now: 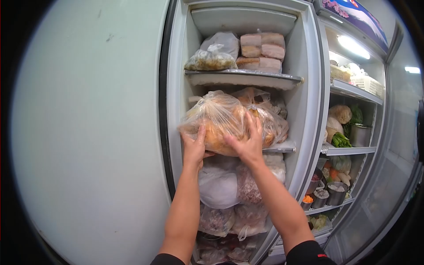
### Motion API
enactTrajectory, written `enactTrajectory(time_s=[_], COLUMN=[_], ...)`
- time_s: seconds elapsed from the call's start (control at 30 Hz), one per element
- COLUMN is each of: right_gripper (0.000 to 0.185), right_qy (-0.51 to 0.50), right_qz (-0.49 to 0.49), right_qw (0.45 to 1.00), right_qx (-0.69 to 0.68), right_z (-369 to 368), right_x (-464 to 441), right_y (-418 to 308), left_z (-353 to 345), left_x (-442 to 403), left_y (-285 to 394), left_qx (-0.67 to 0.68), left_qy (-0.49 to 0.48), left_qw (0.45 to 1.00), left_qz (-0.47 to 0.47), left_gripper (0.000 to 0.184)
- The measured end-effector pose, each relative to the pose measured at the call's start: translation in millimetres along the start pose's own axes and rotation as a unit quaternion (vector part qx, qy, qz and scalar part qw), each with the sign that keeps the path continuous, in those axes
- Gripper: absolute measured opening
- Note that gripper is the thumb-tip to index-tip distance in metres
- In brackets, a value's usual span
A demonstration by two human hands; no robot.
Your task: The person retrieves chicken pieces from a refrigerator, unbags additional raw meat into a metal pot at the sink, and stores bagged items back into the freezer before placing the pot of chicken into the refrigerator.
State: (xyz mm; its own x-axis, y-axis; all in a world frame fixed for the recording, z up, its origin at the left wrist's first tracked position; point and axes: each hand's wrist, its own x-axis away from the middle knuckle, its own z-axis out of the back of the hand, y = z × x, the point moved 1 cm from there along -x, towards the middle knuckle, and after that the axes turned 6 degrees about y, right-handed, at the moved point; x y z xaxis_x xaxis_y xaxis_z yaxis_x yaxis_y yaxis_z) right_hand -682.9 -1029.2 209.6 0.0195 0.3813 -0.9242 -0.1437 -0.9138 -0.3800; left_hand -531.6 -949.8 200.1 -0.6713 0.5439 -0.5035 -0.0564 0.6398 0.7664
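Note:
A clear plastic bag of orange-brown food (216, 119) is between my two hands at the second shelf of the open freezer. My left hand (194, 145) grips its lower left side, thumb in front and fingers partly hidden underneath. My right hand (248, 140) presses on its right front with the fingers spread. A second clear bag (271, 121) with similar contents lies just to the right, behind my right fingers. The held bag juts out over the front edge of the shelf (282, 148).
The top shelf (243, 76) bears a knotted bag (216, 51) and wrapped blocks (263, 46). Lower down are a white bag (218, 187) and several bags of frozen food. At left is the freezer's pale door (88, 132); at right, a lit fridge with baskets, greens (341, 140) and metal pots.

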Motion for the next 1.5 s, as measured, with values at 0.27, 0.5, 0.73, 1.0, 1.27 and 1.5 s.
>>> enactTrajectory(time_s=[0.27,0.5,0.73,1.0,1.27,1.5], right_gripper=[0.079,0.117,0.118,0.093,0.099,0.080], right_qy=[0.021,-0.016,-0.013,0.019,-0.042,-0.050], right_qz=[0.267,0.048,0.095,0.219,0.206,0.223], right_qw=[0.954,0.997,0.994,0.971,0.970,0.965], right_qx=[0.136,-0.056,0.060,0.090,0.118,0.125], right_z=[-44.6,-18.8,-37.7,-64.1,-43.3,-52.0], right_x=[-9.5,9.2,-1.2,-42.0,-17.3,-24.1], right_y=[-9.0,14.5,15.4,41.2,33.5,47.1], left_z=[-9.9,-8.8,-16.1,-39.3,-15.2,-11.1], left_x=[-144.7,-76.3,-138.4,-176.3,-54.9,-82.5], left_y=[-28.3,-24.1,-65.2,-63.9,-31.0,-47.1], left_qx=[0.084,0.051,0.238,-0.353,-0.388,-0.443], left_qy=[-0.016,-0.010,-0.086,0.016,-0.096,-0.106], left_qw=[0.992,0.998,0.959,0.934,0.908,0.857], left_qz=[0.095,0.021,0.129,-0.055,-0.129,-0.241], left_gripper=[0.050,0.051,0.062,0.057,0.093,0.094])
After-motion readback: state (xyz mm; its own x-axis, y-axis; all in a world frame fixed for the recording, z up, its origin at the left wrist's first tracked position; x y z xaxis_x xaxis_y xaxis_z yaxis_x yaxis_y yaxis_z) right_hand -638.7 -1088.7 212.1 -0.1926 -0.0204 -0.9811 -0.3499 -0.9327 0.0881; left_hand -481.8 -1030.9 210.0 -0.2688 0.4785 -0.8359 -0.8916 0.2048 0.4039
